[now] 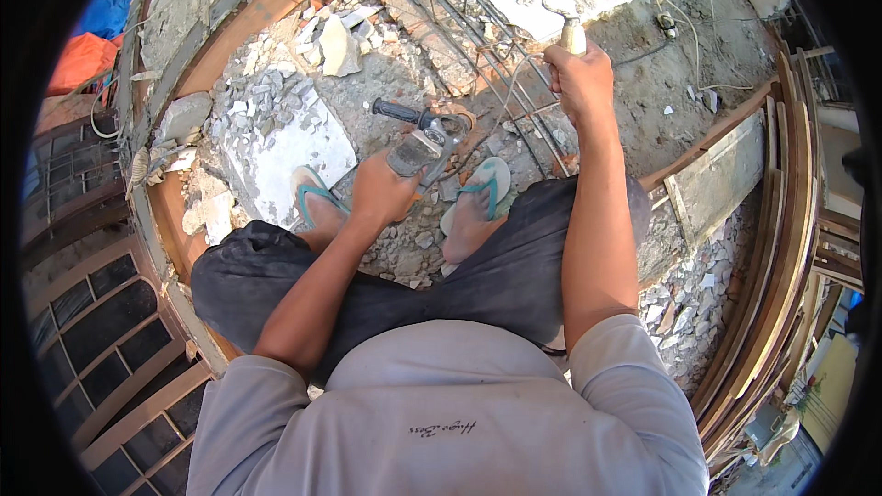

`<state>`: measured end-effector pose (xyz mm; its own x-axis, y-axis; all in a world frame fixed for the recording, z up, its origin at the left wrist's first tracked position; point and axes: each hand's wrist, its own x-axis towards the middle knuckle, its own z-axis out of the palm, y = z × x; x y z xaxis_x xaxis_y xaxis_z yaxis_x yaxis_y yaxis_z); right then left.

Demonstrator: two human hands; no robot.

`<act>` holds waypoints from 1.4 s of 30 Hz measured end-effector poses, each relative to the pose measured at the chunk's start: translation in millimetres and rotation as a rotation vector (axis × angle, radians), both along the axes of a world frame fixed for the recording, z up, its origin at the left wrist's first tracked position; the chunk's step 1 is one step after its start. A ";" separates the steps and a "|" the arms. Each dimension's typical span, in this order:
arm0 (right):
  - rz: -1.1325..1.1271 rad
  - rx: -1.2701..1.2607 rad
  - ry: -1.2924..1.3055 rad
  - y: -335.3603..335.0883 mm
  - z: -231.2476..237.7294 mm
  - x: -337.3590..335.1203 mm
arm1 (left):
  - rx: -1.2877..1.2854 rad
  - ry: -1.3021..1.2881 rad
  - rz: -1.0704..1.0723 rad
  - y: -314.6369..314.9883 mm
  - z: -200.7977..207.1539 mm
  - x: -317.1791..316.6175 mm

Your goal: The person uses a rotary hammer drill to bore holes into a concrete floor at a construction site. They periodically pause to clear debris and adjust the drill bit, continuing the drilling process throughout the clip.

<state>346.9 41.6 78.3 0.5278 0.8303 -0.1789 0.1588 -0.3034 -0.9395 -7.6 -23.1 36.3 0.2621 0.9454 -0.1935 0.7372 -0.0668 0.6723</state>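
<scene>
Your left hand (pixel 386 188) is closed around the power tool (pixel 423 149), which is between your sandals (pixel 499 186), and, farther from you, your right hand (pixel 586 84) holds the hand tool (pixel 573 37) in closed fist, near the steel bars (pixel 484 62).

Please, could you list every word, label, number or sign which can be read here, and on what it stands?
Grey shirt: small dark script lettering on the front, upside down in this view; I do not copy its wording.
Power tool in the left hand: no lettering clear enough to read.
Elsewhere: none I can read.
</scene>
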 end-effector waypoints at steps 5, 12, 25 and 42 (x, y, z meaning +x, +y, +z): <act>-0.033 0.089 0.083 -5.6 4.9 -1.3 | 0.004 0.178 -0.010 -1.6 14.2 15.2; -0.041 0.059 0.149 -7.8 2.6 8.7 | 0.058 0.098 0.088 8.7 2.4 19.2; -0.073 0.013 0.097 -6.8 -11.4 25.1 | -0.106 0.193 -0.160 33.0 -52.4 79.5; -0.015 0.029 -0.024 -10.0 -2.8 11.6 | 0.088 0.183 0.029 2.9 11.5 28.6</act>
<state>358.5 31.6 75.5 0.5443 0.8267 -0.1421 0.1773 -0.2790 -0.9438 21.0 -20.1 47.8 0.2023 0.9675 -0.1518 0.8489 -0.0959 0.5198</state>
